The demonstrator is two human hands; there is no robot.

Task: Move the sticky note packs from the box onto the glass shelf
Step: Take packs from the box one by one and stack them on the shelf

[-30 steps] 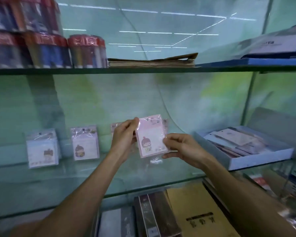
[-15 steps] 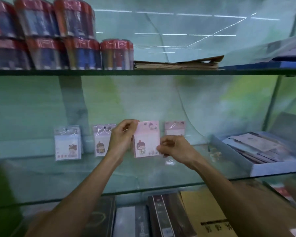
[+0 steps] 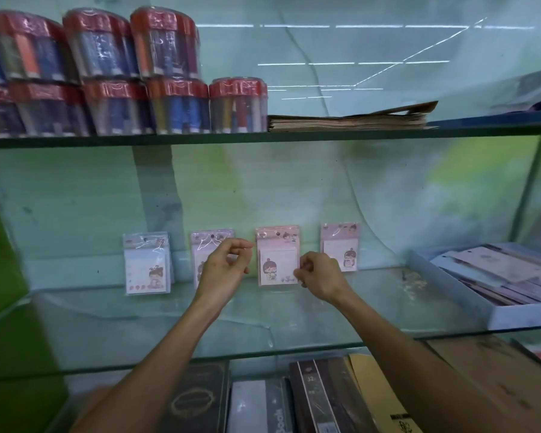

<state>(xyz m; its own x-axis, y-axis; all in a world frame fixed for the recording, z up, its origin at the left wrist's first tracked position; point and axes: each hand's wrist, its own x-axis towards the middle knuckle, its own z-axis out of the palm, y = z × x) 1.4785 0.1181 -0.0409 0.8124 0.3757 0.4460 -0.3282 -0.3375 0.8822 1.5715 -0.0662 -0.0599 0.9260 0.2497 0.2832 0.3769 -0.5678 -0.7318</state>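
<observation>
Four sticky note packs lean upright against the back wall on the glass shelf: a blue one, a lilac one partly hidden by my left hand, a pink one and another pink one. My left hand hovers just left of the middle pink pack, fingers loosely curled, holding nothing. My right hand pinches that pack's lower right corner. The pale blue box at the right of the shelf holds several more packs.
On the upper glass shelf stand wrapped red-lidded tubs and a stack of brown paper. Below the shelf lie dark notebooks and brown envelopes. A green panel borders the left side.
Both hands carried the pink pack back to the wall and stood it between the lilac and the other pink pack. My left hand has let go; the view has shifted left.
</observation>
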